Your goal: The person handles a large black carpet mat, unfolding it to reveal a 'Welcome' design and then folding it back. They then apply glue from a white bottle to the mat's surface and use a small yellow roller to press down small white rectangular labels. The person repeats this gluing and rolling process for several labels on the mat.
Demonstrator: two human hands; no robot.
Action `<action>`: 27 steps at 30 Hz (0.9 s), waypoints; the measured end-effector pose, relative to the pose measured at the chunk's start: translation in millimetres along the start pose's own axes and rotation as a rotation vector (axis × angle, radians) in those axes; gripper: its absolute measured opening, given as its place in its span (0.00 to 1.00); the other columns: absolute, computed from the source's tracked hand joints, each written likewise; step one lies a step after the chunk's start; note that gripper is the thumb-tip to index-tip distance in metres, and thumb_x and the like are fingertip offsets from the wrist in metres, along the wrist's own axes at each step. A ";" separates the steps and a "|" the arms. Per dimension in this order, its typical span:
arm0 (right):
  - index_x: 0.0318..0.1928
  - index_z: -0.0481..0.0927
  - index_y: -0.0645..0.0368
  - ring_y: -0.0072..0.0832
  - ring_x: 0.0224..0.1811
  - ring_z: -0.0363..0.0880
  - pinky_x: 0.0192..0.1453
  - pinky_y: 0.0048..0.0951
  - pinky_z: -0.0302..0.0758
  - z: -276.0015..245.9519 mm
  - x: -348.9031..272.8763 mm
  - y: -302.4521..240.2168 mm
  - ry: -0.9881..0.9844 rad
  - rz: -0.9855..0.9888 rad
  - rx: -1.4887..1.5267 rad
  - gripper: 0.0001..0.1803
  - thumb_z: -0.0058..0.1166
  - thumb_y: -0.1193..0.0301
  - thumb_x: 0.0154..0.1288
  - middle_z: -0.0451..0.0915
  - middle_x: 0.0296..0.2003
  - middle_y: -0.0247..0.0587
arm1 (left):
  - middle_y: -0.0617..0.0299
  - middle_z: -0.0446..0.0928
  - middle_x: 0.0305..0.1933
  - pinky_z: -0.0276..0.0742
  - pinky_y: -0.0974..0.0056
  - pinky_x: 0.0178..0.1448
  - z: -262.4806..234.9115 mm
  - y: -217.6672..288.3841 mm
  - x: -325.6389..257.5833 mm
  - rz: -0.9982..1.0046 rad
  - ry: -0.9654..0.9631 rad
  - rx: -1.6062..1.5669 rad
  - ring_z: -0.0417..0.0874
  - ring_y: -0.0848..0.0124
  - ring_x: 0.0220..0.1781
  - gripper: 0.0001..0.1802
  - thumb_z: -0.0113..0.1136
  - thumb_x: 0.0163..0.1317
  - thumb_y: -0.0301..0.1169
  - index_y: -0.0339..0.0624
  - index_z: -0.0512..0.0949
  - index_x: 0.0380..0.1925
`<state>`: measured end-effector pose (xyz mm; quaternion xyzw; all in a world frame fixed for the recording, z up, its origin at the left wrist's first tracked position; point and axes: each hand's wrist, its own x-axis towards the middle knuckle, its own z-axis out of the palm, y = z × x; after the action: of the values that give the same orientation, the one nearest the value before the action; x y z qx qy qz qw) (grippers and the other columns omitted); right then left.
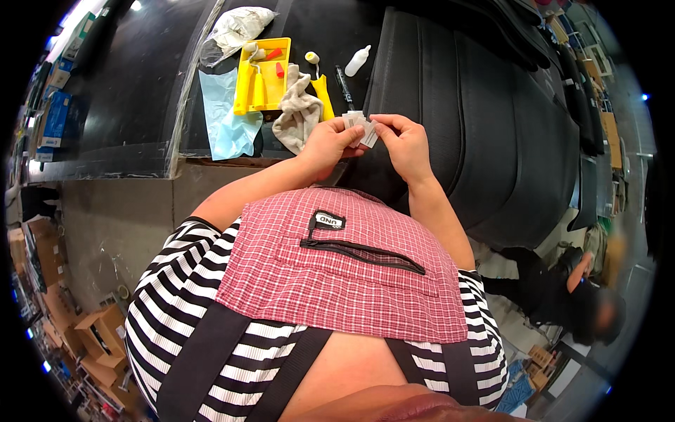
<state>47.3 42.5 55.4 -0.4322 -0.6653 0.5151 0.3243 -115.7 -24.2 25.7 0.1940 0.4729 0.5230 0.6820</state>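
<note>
Small white printed labels are held up between my two hands at the table's front edge. My left hand pinches them from the left, thumb on top. From the other side, my right hand grips a label's edge between thumb and forefinger. Whether the pieces are still joined I cannot tell. Just beyond my left hand lie a crumpled grey cloth and a small paint roller with a yellow handle. A black marker points toward the labels. To the right, large black padded panels lie under my right hand.
A yellow paint tray holding rollers stands on the black table, beside a light blue sheet and a plastic bag. A white squeeze bottle lies near the panels. Cardboard boxes are stacked left; another person is at right.
</note>
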 end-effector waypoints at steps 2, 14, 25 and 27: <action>0.42 0.85 0.66 0.25 0.34 0.82 0.42 0.23 0.76 0.1 -2.0 3.5 0.021 0.055 0.117 0.08 0.58 0.74 0.67 0.86 0.33 0.39 | 0.58 0.83 0.43 0.83 0.68 0.45 1.2 -2.3 0.7 0.012 0.010 0.003 0.85 0.72 0.41 0.12 0.58 0.72 0.33 0.36 0.79 0.48; 0.42 0.77 0.56 0.28 0.38 0.83 0.40 0.28 0.76 -9.6 -8.6 37.1 0.279 0.469 0.785 0.04 0.57 0.74 0.68 0.83 0.39 0.40 | 0.61 0.79 0.52 0.75 0.68 0.56 5.3 -20.9 -3.2 0.270 -0.164 0.273 0.80 0.73 0.51 0.13 0.60 0.70 0.32 0.36 0.82 0.49; 0.40 0.76 0.49 0.26 0.47 0.75 0.54 0.31 0.71 10.2 -26.7 52.2 0.088 0.458 1.177 0.05 0.58 0.66 0.72 0.80 0.43 0.33 | 0.61 0.83 0.43 0.78 0.67 0.50 23.1 -13.7 6.4 0.338 -0.040 0.258 0.82 0.73 0.45 0.08 0.62 0.67 0.29 0.38 0.84 0.40; 0.44 0.78 0.52 0.26 0.48 0.76 0.55 0.32 0.70 3.4 -28.0 47.5 0.046 0.424 1.099 0.05 0.56 0.68 0.72 0.80 0.44 0.33 | 0.61 0.82 0.37 0.78 0.67 0.46 19.6 -9.1 12.2 0.411 -0.065 0.411 0.82 0.72 0.40 0.07 0.62 0.65 0.29 0.37 0.83 0.39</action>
<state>67.5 20.2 9.0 -0.3353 -0.1926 0.8284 0.4052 -94.2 -12.2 22.8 0.4364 0.4976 0.5369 0.5231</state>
